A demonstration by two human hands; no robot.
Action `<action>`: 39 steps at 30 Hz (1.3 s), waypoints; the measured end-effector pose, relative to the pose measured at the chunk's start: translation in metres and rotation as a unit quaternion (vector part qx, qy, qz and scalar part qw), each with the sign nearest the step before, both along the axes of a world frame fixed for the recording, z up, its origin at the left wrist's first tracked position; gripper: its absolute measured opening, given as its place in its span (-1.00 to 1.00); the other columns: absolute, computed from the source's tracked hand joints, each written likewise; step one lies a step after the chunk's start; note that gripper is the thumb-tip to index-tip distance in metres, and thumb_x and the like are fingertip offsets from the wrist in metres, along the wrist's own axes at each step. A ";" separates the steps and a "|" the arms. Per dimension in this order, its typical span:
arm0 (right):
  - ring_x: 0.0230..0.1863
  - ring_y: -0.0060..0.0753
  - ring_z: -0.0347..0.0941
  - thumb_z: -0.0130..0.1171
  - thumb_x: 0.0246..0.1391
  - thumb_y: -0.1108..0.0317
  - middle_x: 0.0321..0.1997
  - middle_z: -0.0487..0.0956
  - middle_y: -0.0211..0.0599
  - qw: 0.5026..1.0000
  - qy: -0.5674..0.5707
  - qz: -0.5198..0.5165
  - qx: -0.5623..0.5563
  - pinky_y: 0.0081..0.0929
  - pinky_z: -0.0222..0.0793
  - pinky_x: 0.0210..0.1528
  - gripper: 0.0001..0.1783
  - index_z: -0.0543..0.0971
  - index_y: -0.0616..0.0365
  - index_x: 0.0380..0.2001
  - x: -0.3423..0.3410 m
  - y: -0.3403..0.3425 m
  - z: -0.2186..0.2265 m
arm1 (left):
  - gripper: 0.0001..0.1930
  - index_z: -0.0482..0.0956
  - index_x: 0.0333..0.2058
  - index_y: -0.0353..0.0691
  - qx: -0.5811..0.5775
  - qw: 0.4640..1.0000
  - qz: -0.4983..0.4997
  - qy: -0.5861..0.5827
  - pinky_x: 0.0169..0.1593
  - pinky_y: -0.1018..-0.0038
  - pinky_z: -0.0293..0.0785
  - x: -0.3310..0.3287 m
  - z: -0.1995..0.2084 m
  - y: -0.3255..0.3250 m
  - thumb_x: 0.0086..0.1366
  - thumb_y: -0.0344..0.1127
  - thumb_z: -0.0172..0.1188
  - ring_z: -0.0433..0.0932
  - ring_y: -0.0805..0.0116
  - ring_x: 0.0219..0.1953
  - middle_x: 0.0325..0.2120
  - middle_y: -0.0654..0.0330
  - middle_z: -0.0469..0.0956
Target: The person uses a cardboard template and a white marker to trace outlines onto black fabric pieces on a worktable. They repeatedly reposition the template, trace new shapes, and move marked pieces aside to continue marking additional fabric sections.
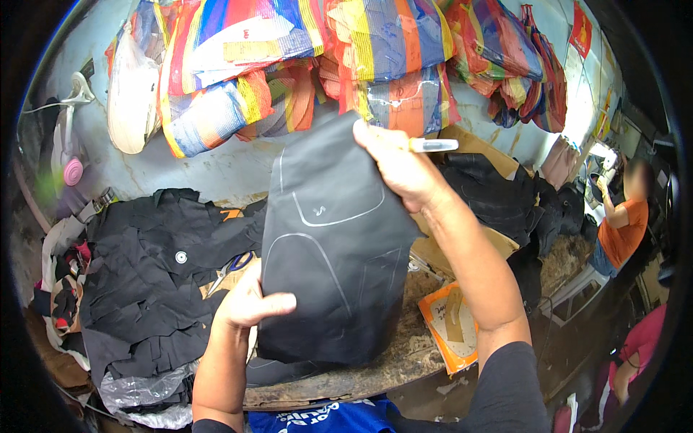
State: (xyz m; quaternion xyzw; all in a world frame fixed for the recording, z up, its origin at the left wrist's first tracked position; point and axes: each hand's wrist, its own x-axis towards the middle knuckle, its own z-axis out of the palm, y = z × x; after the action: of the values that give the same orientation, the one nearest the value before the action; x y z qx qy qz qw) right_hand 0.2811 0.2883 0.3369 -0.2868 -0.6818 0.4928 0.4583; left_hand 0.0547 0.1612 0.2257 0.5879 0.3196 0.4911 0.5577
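Observation:
A black sheet of fabric or leather, with curved pattern outlines drawn in a pale line, is held up in front of me above the workbench. My left hand grips its lower left edge, thumb lying on the front face and the other fingers behind. At the upper right corner my right hand pinches the sheet. A marker pen with a clear cap also sits in that hand, pointing right. Left of the sheet, scissors with dark blue handles lie near my left hand, partly covered.
Black cut pieces are heaped at the left, more black material at the back right. An orange-edged card lies on the worn bench. Striped mesh bags hang above. A person in orange sits far right; another's pink sleeve shows below.

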 end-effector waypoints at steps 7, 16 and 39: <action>0.23 -0.21 0.21 0.09 0.04 -0.22 0.25 0.28 0.00 0.907 0.145 -0.383 0.103 -0.29 0.05 0.26 -0.12 0.29 0.35 0.17 0.147 0.091 0.040 | -0.16 0.06 0.28 -0.22 -0.090 0.990 0.097 0.054 -0.12 0.53 0.47 -0.049 -0.071 -0.017 0.05 -0.49 0.32 0.49 0.46 -0.19 -0.12 0.09 0.50; 0.09 0.01 0.40 0.04 0.04 -0.10 0.06 0.45 0.13 0.695 -0.073 -0.712 -0.064 -0.27 0.31 0.10 -0.19 0.33 0.51 0.08 0.388 0.137 -0.062 | -0.26 0.34 0.11 -0.38 -0.153 0.820 0.409 0.370 0.01 0.33 0.40 -0.109 -0.169 -0.093 -0.06 -0.22 0.40 0.52 0.11 -0.11 -0.15 -0.13 0.52; -0.33 -0.32 0.53 0.39 -0.15 0.34 -0.28 0.60 -0.09 0.931 -0.275 -0.231 0.060 -0.38 0.44 -0.26 -0.54 0.52 0.25 -0.13 0.003 -0.124 -0.313 | -0.22 0.34 0.07 -0.50 -0.042 0.786 0.532 0.311 -0.04 0.44 0.44 -0.088 -0.227 -0.137 -0.16 -0.36 0.49 0.54 0.29 -0.15 -0.15 -0.05 0.54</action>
State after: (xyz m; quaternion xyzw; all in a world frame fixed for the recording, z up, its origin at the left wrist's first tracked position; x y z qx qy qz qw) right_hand 0.2841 0.1644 0.0236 -0.5326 -0.7243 0.2335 0.3704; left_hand -0.0335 0.0244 -0.0010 0.4221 0.7581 0.4865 0.1023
